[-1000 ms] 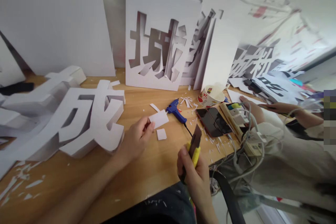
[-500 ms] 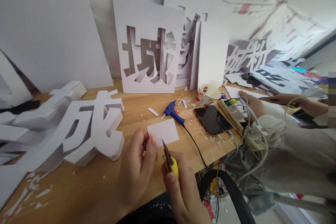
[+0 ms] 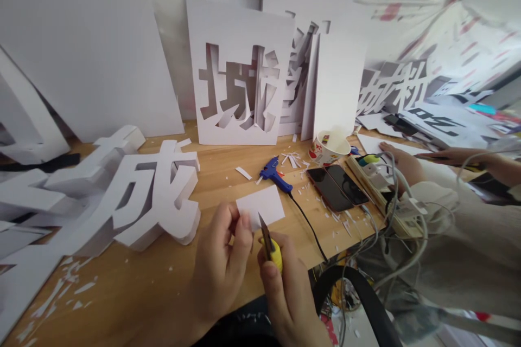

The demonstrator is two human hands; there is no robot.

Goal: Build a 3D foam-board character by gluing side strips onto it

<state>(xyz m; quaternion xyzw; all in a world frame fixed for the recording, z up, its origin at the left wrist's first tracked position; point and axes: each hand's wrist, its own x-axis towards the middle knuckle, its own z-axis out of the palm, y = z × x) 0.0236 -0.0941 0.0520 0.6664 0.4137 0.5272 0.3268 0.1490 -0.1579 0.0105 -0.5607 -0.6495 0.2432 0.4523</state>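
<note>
Head view, looking forward and down over a light wooden table.

We are seeing the person's left hand pinching a small white rectangular card piece by its lower left edge, thumb and fingers closed on it. The card is being held just above the tabletop, its long axis running from about 8 o'clock up to 2 o'clock, away from the hands.

The right hand is wrapped tight around a yellow-handled utility knife. The blade is pointing toward 12 o'clock, its tip meeting the card's near edge just right of the left fingertips. So the card is lying directly ahead of both hands, the left hand touching it and the right reaching it only through the blade.

At 12 o'clock beyond the card, we are seeing a blue hot glue gun lying on the table, its black cord trailing toward 5 o'clock. At 2 o'clock, two dark smartphones are lying side by side, with a paper cup behind them. At 9 o'clock, a large white three-dimensional foam-board character is lying flat. At 12 o'clock, well behind, a white board with a cut-out character is leaning upright.

At 3 o'clock, another person's hand is resting near a power strip tangled with cables.
</note>
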